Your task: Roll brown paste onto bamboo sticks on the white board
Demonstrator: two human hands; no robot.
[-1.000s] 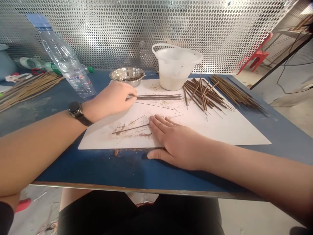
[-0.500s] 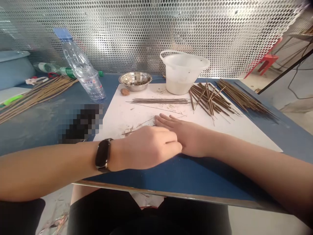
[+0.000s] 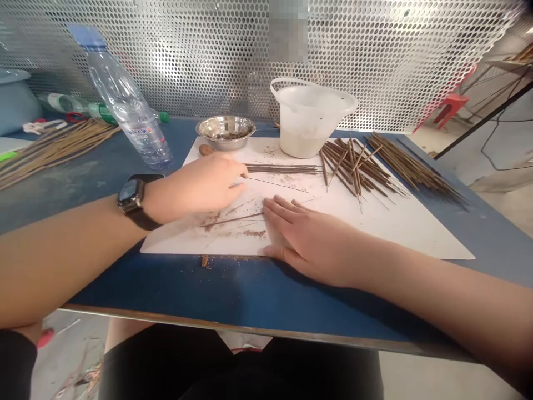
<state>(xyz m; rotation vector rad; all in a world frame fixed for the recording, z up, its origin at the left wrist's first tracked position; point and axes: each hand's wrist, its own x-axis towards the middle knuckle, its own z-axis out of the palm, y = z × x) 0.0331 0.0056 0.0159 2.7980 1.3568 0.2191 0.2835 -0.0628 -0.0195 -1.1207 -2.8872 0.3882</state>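
Note:
My left hand (image 3: 200,186), with a dark watch at the wrist, is over the left end of a row of thin dark sticks (image 3: 283,169). Its fingers are curled in and the fingertips partly hidden; a single loose thin stick (image 3: 277,184) begins beside them. My right hand (image 3: 320,239) lies flat on the white board (image 3: 400,236), fingers stretched out and thumb apart. Its fingertips touch the right end of a brown-coated stick (image 3: 233,220) lying on the board. A brown lump (image 3: 205,150) shows just behind my left hand.
A steel bowl (image 3: 226,133) and a white bucket (image 3: 310,119) stand at the back. Thick brown incense-like sticks (image 3: 358,169) lie crisscrossed at right, beside another bundle (image 3: 416,169). At left stand a plastic bottle (image 3: 129,105) and long tan sticks (image 3: 62,145). Brown crumbs (image 3: 205,261) dot the table.
My left hand has moved from over my right hand, up and left to the row of thin sticks. The right hand stays on the board, its thumb now showing.

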